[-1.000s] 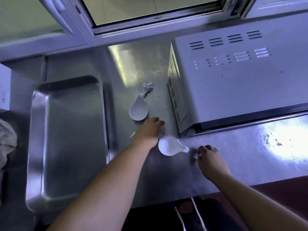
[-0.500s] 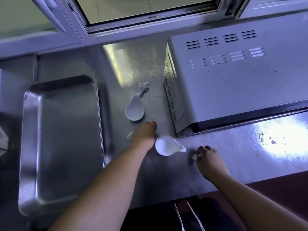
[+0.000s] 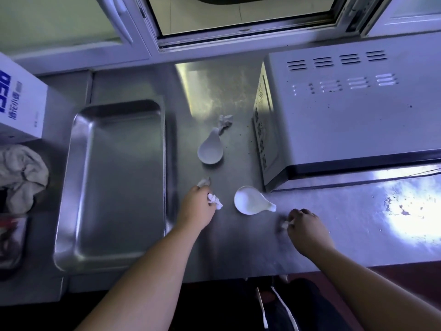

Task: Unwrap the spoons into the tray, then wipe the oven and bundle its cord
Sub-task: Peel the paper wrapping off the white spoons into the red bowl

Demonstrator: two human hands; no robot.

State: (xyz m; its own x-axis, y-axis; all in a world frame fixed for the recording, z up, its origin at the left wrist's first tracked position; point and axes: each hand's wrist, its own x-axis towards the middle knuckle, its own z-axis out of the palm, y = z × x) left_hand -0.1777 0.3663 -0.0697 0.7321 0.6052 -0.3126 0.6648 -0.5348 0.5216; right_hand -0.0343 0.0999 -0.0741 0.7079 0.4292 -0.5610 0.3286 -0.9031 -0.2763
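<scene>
left hand [image 3: 196, 207]: curled round a crumpled wrapper [image 3: 214, 201] | right hand [image 3: 307, 229]: a paper scrap [image 3: 284, 225] is pinched at the counter [image 3: 214, 91] | near spoon [image 3: 250, 203] and far spoon [image 3: 210, 149]: laid bare on the counter between tray [image 3: 114, 182] and oven [image 3: 346, 120]

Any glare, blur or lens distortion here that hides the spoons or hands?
Head view: blown-out glare on the counter at front right, clear of the near spoon and far spoon; dim bluish cast overall; wide-angle lens splays the window frame; the scrap in the right hand looks smeared.

Blue-lettered white box [image 3: 21, 101] far left — window [image 3: 238, 15] behind, seemingly open.
</scene>
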